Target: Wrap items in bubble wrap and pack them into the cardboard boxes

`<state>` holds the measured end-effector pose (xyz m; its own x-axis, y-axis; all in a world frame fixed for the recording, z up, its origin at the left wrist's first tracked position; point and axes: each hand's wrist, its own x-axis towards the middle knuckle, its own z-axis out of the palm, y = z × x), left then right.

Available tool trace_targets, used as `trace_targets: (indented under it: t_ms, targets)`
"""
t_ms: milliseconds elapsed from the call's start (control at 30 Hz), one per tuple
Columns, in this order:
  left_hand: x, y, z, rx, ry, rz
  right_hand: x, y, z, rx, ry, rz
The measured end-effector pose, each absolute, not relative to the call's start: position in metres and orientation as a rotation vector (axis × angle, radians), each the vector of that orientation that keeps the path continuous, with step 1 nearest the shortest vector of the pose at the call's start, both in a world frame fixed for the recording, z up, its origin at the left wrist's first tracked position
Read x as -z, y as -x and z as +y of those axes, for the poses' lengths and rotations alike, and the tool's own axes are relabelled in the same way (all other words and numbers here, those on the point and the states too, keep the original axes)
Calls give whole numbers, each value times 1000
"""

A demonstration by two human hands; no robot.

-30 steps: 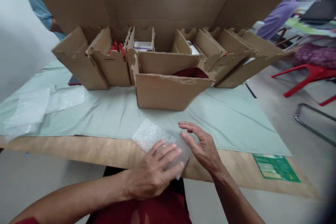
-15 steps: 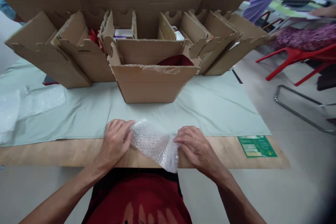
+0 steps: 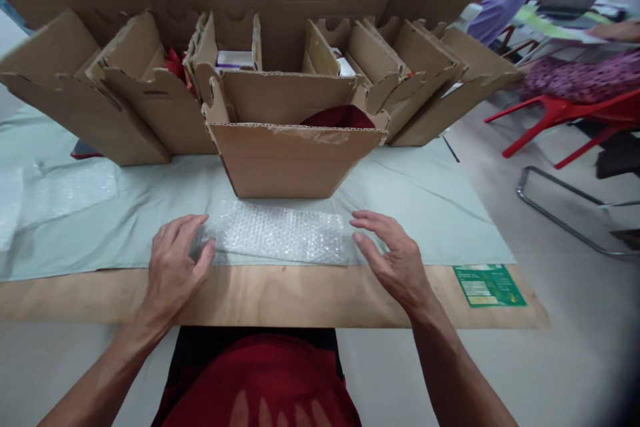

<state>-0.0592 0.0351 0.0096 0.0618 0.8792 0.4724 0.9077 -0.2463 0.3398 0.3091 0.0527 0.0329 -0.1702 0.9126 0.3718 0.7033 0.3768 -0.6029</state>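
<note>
A strip of clear bubble wrap (image 3: 280, 233) lies flat on the pale green cloth (image 3: 425, 213), close to the table's front. My left hand (image 3: 175, 260) is beside its left end, thumb and fingers apart, the fingertips right at the edge; whether they touch it I cannot tell. Off the right end, my right hand (image 3: 393, 253) hovers with spread fingers and holds nothing. Just behind the wrap stands an open cardboard bin (image 3: 285, 160) with something dark red inside.
More cardboard bins (image 3: 145, 100) line the back, some with red or white items. Other bubble wrap (image 3: 75, 187) lies at the left. A green printed card (image 3: 490, 285) is on the bare wooden edge (image 3: 300, 293). A red chair (image 3: 565, 113) and people are at right.
The bubble wrap, held bunched and tilted between both hands before, now lies flat farther back on the cloth. My hands have let go and moved apart.
</note>
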Motion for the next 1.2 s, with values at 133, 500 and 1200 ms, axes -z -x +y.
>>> trace_targets:
  t_ms: [133, 500, 1200]
  targets:
    - [-7, 42, 42, 877, 2364, -1703, -32, -277, 70, -359, 1447, -2267]
    - [-21, 44, 46, 799, 2476, -1619, -28, -260, 68, 231, 1093, -2246]
    - [-53, 61, 10, 796, 2514, -1330, -54, -259, -7, -456, 785, -2525]
